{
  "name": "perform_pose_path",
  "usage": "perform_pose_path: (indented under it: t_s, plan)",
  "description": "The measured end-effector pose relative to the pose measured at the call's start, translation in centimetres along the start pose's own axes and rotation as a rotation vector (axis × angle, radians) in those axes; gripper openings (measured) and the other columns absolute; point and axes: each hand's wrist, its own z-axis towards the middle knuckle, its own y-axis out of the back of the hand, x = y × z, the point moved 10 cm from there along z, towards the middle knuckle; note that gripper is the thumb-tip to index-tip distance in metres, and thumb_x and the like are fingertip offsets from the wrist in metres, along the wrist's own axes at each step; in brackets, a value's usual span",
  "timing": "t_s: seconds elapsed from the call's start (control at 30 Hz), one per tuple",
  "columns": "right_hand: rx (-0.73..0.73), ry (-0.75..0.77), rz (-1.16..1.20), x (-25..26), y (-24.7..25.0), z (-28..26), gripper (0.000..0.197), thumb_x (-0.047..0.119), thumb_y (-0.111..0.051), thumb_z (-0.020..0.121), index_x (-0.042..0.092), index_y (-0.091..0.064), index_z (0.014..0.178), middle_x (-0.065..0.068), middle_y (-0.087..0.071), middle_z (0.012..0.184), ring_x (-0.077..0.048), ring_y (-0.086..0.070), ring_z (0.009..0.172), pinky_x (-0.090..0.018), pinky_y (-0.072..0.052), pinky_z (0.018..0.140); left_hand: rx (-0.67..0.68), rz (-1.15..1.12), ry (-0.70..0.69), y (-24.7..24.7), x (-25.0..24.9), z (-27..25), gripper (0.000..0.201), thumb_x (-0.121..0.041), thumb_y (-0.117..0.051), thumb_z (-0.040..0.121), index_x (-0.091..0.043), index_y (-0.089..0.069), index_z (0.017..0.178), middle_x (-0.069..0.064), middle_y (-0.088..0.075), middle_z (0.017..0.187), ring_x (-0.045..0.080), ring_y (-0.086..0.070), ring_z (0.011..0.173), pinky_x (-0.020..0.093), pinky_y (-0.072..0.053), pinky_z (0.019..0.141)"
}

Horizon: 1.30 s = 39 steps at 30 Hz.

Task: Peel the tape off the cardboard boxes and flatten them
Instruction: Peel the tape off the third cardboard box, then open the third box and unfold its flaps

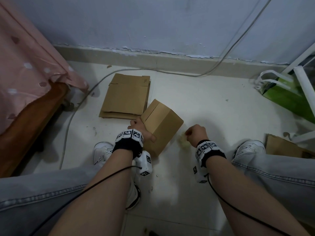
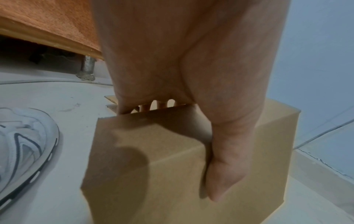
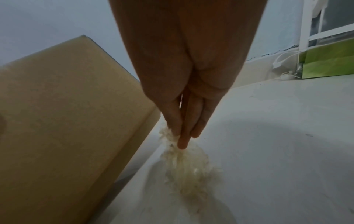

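A brown cardboard box [image 1: 163, 128] stands tilted on the white floor between my feet. My left hand [image 1: 142, 131] grips its near left corner. In the left wrist view the thumb [image 2: 226, 174] presses the box's [image 2: 149, 166] near face while the fingers curl over the top edge behind it. My right hand [image 1: 196, 134] hovers just right of the box and pinches a crumpled wad of clear tape [image 1: 184, 142]. The right wrist view shows fingertips [image 3: 182, 141] closed on the tape wad [image 3: 187, 165], which hangs down to the floor beside the box [image 3: 67, 121].
A stack of flattened boxes [image 1: 126, 97] lies just behind the box. A bed with a pink sheet [image 1: 25, 74] is at the left, with a grey cable [image 1: 68, 126] along the floor. A green bag [image 1: 288, 99] and more cardboard [image 1: 283, 147] sit at the right.
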Motion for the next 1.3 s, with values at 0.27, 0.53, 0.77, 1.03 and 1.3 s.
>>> perform_pose_path:
  t_s: [0.27,0.53,0.77,1.03,1.3]
  plan:
    - [0.188,-0.003,-0.116,1.4,-2.1,-0.4,0.036,0.005,-0.046,0.092,0.009,-0.065,0.123,-0.012,-0.063,0.125,-0.031,-0.060,0.114,-0.037,-0.051,0.096,0.008,0.023,0.002,-0.1,0.1,0.2,0.110,-0.037,-0.087,0.060,-0.016,-0.020,0.145,0.012,-0.029,0.142,0.036,-0.040,0.129,0.046,-0.045,0.099]
    - [0.150,-0.051,-0.263,1.0,0.4,0.7,0.020,0.009,-0.048,0.097,0.000,-0.062,0.084,-0.012,-0.068,0.096,-0.028,-0.065,0.096,-0.032,-0.052,0.081,0.013,0.020,-0.017,-0.6,0.1,0.0,0.120,-0.036,-0.087,0.063,-0.018,-0.008,0.151,0.014,-0.025,0.146,0.038,-0.036,0.133,0.049,-0.042,0.104]
    - [0.177,-0.168,-0.157,-1.7,-1.4,0.6,0.027,0.007,-0.051,0.094,0.002,-0.053,0.067,-0.012,-0.060,0.077,-0.031,-0.065,0.089,-0.032,-0.047,0.067,0.001,-0.012,-0.026,-0.6,0.3,-0.6,0.125,-0.036,-0.086,0.064,-0.019,0.000,0.153,0.014,-0.023,0.148,0.037,-0.032,0.134,0.048,-0.039,0.107]
    - [0.008,-0.277,-0.068,-1.8,2.4,0.0,0.031,0.011,-0.051,0.093,0.000,-0.050,0.122,-0.020,-0.061,0.117,-0.035,-0.063,0.104,-0.035,-0.052,0.076,0.006,0.026,-0.013,-0.9,0.3,-0.4,0.124,-0.046,-0.082,0.067,-0.014,0.001,0.153,0.018,-0.026,0.145,0.037,-0.031,0.135,0.047,-0.038,0.106]
    - [0.320,-0.175,0.533,8.4,0.2,-2.6,0.077,0.069,-0.035,0.091,0.009,-0.047,0.137,-0.020,-0.057,0.133,-0.040,-0.061,0.114,-0.051,-0.050,0.098,0.028,-0.122,0.052,0.0,0.0,-1.4,0.121,-0.057,-0.078,0.067,-0.013,-0.005,0.152,0.023,-0.024,0.145,0.043,-0.039,0.129,0.044,-0.043,0.097]
